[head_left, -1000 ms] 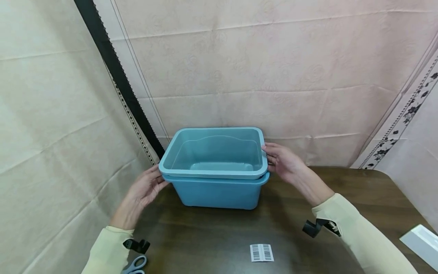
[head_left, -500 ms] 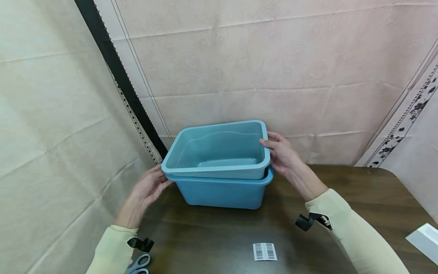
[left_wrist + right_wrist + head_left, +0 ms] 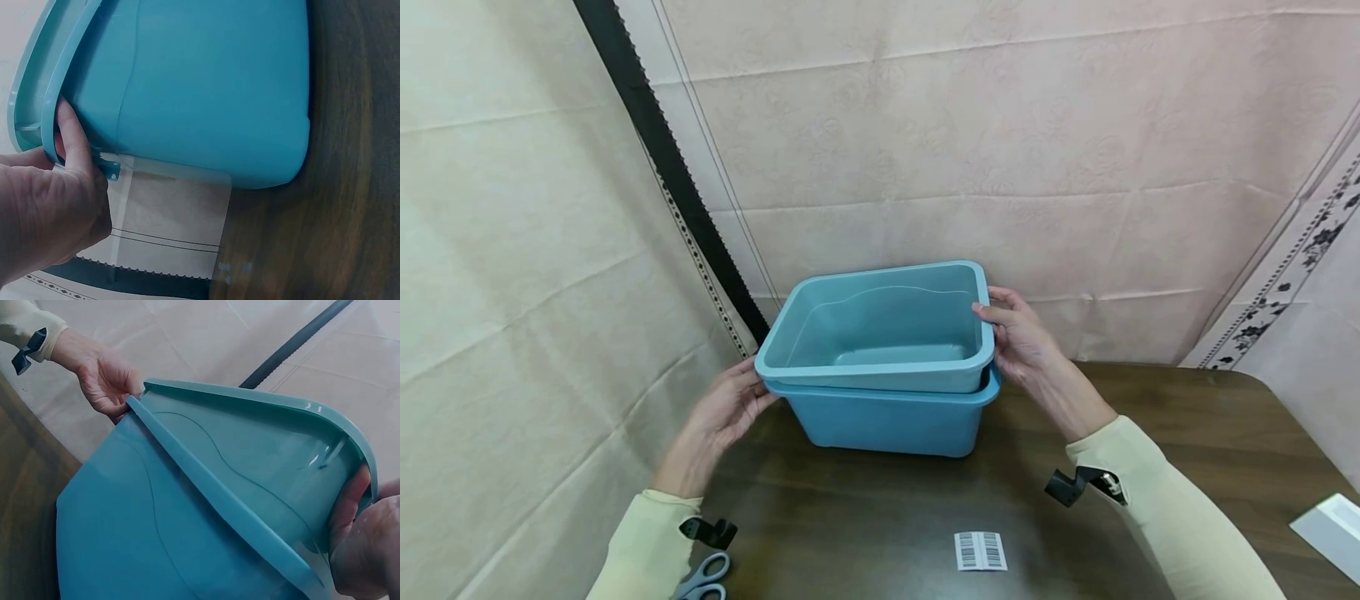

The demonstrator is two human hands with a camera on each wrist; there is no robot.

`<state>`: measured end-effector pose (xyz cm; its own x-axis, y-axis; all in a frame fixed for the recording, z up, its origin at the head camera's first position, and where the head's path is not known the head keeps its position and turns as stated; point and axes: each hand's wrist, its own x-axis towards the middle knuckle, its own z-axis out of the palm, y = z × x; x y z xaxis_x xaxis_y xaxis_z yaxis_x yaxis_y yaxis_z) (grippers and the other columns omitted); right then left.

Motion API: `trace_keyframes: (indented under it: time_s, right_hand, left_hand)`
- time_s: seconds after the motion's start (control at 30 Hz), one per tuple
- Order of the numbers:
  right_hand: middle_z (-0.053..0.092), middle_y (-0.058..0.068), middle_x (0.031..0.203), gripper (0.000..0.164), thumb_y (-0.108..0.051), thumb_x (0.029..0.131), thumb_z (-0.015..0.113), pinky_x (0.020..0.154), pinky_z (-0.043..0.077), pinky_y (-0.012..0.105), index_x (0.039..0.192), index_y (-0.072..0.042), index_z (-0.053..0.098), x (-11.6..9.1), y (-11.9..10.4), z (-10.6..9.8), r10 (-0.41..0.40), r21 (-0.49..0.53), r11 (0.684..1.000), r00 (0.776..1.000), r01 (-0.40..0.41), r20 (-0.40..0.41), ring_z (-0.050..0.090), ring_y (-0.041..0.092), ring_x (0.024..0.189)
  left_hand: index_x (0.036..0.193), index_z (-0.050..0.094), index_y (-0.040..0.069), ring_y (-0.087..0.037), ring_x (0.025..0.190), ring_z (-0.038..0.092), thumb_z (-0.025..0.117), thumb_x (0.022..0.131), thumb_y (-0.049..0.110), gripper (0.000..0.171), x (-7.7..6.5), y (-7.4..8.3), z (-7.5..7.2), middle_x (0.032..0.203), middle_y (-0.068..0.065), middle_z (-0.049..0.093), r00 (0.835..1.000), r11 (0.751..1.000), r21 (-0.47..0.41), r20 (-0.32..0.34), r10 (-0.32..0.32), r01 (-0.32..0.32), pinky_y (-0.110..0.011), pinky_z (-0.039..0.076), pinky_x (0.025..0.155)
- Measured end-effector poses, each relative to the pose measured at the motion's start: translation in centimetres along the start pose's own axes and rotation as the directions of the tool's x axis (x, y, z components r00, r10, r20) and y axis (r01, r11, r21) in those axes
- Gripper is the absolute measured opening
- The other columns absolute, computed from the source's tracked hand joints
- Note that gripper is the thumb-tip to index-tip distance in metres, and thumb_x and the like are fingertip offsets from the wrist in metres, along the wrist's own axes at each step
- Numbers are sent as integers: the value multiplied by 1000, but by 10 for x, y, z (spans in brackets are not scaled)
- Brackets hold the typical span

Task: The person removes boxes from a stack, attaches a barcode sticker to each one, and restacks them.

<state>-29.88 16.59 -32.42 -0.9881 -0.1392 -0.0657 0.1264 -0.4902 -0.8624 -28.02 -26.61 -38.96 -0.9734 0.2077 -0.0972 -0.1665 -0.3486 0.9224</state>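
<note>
Two blue plastic tubs sit nested on the brown table [image 3: 850,517]. The lighter upper tub [image 3: 880,369] is raised at its right end, leaving a wedge-shaped gap above the rim of the lower tub [image 3: 887,425]. My right hand [image 3: 1026,342] grips the upper tub's right rim, thumb over the edge and fingers beneath; in the right wrist view its fingers [image 3: 350,500] curl under that rim. On the other side, my left hand [image 3: 726,408] holds the lower tub's left rim, its fingers [image 3: 75,137] hooked under the lip in the left wrist view.
Blue-grey scissors [image 3: 706,575] lie beside my left sleeve. A white label with two barcodes [image 3: 981,551] lies in front of the tubs, and a white box-like object [image 3: 1330,533] is at the right edge. Pale cloth [image 3: 1037,150] hangs behind the table.
My right hand has taken the upper tub's right rim and lifted that end, so the tub now tilts. My left hand has stayed at the left rim.
</note>
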Motion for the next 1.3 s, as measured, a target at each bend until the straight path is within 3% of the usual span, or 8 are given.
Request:
trace_keyframes:
  time_s: [0.33, 0.6, 0.77, 1.03, 1.17, 1.3]
  right_hand:
    - [69, 2, 108, 39, -3, 102, 67, 74, 65, 28, 134, -18, 49, 0, 4, -9, 2, 77, 997, 1000, -4, 23, 79, 14, 82]
    - [76, 3, 102, 33, -2, 104, 62, 75, 65, 32, 133, -13, 50, -4, 1, -21, -37, 170, 985, 998, 26, 56, 81, 16, 87]
    - [77, 7, 100, 27, 1, 106, 56, 73, 65, 33, 132, -7, 54, -13, -13, -21, -87, 254, 966, 990, 56, 114, 81, 19, 86]
    - [79, 14, 108, 32, 5, 105, 56, 74, 65, 38, 137, -1, 57, -32, -64, 2, -235, 267, 948, 948, 174, 217, 82, 26, 92]
    - [77, 17, 113, 31, 6, 107, 50, 80, 65, 43, 135, 2, 59, -46, -82, 3, -311, 348, 914, 913, 210, 265, 81, 30, 98]
    - [74, 24, 121, 35, 8, 108, 41, 85, 64, 48, 140, 5, 56, -66, -99, -8, -374, 447, 869, 871, 210, 319, 78, 38, 103]
  left_hand:
    - [166, 20, -1, -12, 112, 72, 45, 114, 11, 59, 3, 2, 1, 132, -7, 68, 1000, 1000, 23, 22, 14, -14, -26, 59, 99]
    - [164, 28, 2, -11, 112, 72, 48, 114, 16, 56, 7, 4, 5, 127, -2, 69, 1000, 999, 42, 16, -3, 2, -25, 59, 100]
    - [163, 31, 3, -8, 110, 70, 47, 114, 20, 55, 9, 8, 6, 122, 3, 71, 1000, 997, 72, 18, -2, 1, -23, 59, 98]
    - [156, 41, 3, -10, 110, 71, 45, 115, 17, 44, 11, 12, 6, 125, 0, 69, 998, 999, 49, 59, 17, -19, -24, 60, 97]
    - [158, 36, -1, -12, 111, 71, 46, 114, 15, 48, 10, 11, 5, 128, -4, 68, 998, 998, 56, 58, 18, -22, -25, 61, 96]
    - [158, 35, -1, -13, 110, 72, 50, 113, 15, 51, 10, 7, 4, 131, -7, 67, 999, 998, 59, 40, -2, 0, -26, 61, 95]
